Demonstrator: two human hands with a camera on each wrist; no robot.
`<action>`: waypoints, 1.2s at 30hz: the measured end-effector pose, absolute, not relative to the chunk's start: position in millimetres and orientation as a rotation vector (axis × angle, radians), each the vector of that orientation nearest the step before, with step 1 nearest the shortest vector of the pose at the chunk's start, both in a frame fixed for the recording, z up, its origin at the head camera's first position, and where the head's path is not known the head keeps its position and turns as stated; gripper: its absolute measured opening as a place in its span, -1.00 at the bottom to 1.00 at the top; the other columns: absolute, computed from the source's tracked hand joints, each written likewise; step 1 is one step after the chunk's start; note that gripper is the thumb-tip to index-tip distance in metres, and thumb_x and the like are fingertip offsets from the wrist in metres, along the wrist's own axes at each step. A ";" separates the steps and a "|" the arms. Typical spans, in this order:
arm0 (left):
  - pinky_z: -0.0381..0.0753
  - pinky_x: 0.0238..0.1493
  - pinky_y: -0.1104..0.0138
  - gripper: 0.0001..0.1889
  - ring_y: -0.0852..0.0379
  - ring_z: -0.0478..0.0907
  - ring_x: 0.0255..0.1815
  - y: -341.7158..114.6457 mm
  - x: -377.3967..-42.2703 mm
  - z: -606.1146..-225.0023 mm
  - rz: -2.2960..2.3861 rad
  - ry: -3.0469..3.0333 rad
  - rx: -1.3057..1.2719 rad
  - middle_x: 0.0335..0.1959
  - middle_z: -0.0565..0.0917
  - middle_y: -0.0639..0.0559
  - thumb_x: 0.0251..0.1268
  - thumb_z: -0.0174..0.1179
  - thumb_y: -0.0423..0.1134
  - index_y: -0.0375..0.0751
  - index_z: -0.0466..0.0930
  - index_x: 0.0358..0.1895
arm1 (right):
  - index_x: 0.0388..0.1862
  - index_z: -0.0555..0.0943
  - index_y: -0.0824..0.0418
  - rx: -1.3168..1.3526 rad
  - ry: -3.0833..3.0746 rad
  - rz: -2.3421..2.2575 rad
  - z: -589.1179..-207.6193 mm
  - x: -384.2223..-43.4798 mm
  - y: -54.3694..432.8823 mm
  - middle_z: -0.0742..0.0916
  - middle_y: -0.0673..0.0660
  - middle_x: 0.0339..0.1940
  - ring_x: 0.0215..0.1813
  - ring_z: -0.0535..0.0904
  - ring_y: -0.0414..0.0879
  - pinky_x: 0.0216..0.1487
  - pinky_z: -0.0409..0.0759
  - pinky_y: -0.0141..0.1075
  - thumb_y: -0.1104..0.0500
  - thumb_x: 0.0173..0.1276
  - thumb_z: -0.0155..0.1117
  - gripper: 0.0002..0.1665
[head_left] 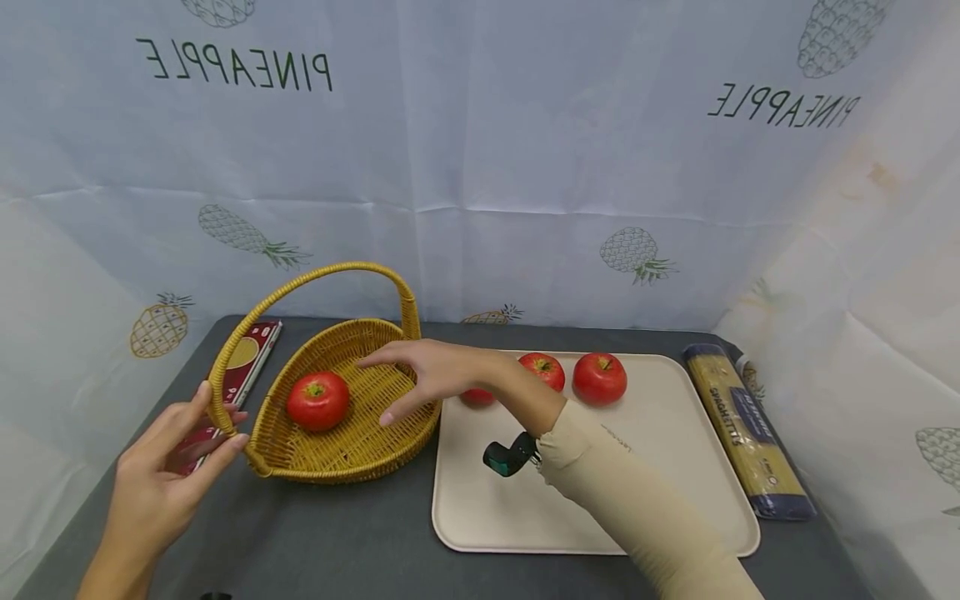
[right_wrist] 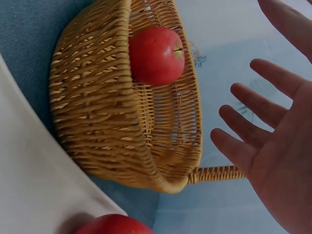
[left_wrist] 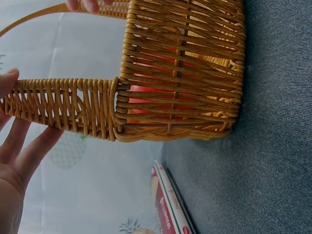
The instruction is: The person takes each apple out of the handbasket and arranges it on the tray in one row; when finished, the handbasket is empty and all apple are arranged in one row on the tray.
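Note:
A yellow-brown wicker basket (head_left: 352,471) with a tall arched handle stands at the left of the table. Inside it, towards the left, lies one red apple (head_left: 318,401). My left hand (head_left: 161,467) grips the handle low on its left side, thumb in front and fingers behind. Over the basket's right part hovers my right hand (head_left: 427,375), fingers spread and holding nothing; the right wrist view shows its open palm (right_wrist: 287,161) apart from the basket. Red apples (head_left: 599,379) lie along the back of the beige tray (head_left: 600,533), one partly hidden by my right wrist.
A pack of spaghetti (head_left: 750,433) lies along the tray's right side. Behind my left hand is a flat red package (head_left: 251,358), partly covered by the basket handle. A white pineapple-print cloth (head_left: 525,167) hangs behind the dark table (head_left: 337,533).

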State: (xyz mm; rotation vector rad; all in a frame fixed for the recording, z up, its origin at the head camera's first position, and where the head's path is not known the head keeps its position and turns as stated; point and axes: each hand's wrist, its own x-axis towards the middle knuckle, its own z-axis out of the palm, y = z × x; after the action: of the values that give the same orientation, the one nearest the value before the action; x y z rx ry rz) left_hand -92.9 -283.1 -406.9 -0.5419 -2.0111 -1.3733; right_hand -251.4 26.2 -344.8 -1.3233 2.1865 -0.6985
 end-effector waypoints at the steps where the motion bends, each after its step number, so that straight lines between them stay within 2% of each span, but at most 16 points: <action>1: 0.65 0.05 0.60 -0.25 0.40 0.73 0.03 -283.5 -92.6 -407.2 -1.381 -2.007 -0.543 0.01 0.64 0.06 0.13 0.39 -0.57 -0.64 0.28 0.41 | 0.63 0.24 -0.11 -1.332 2.185 -0.692 -343.8 -252.3 22.5 0.35 -0.03 0.62 0.62 0.27 -0.09 0.65 0.35 -0.08 -0.21 0.30 0.43 -0.02; 11: 0.66 0.07 0.57 -0.24 0.35 0.74 0.04 -284.3 -93.5 -408.3 -1.466 -1.940 -0.607 0.02 0.65 0.02 0.16 0.39 -0.51 -0.67 0.24 0.41 | 0.63 0.25 -0.07 -1.360 2.180 -0.623 -334.5 -260.6 -15.8 0.34 -0.03 0.63 0.66 0.19 -0.13 0.67 0.31 -0.18 -0.21 0.30 0.43 -0.01; 21: 0.66 0.07 0.57 -0.26 0.35 0.73 0.06 -284.2 -93.4 -407.3 -1.466 -1.932 -0.621 0.03 0.65 0.02 0.16 0.35 -0.60 -0.68 0.24 0.41 | 0.64 0.23 -0.13 -1.300 2.151 -0.561 -338.7 -265.2 -47.4 0.34 -0.06 0.63 0.66 0.18 -0.15 0.63 0.35 -0.24 -0.24 0.30 0.38 -0.02; 28: 0.66 0.08 0.56 -0.25 0.32 0.74 0.06 -283.3 -94.2 -407.7 -1.509 -1.896 -0.662 0.03 0.65 0.00 0.18 0.38 -0.51 -0.69 0.23 0.41 | 0.63 0.25 -0.13 -1.273 2.130 -0.551 -346.1 -267.8 -62.0 0.40 -0.07 0.58 0.60 0.26 -0.16 0.48 0.45 -0.39 -0.24 0.30 0.38 -0.03; 36: 0.66 0.08 0.56 -0.26 0.33 0.74 0.06 -283.3 -94.5 -408.2 -1.492 -1.910 -0.645 0.04 0.65 0.01 0.16 0.36 -0.58 -0.70 0.23 0.40 | 0.61 0.28 -0.11 -1.241 2.107 -0.525 -356.8 -269.4 -72.2 0.47 -0.07 0.48 0.44 0.35 -0.23 0.22 0.46 -0.57 -0.22 0.31 0.39 -0.06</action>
State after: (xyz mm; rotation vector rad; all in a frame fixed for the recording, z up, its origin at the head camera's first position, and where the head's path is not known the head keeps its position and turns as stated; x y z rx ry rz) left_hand -94.5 -283.3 -408.2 -0.6452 -1.9099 -1.4922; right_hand -269.4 -72.2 -356.8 -1.2408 2.1066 -0.5246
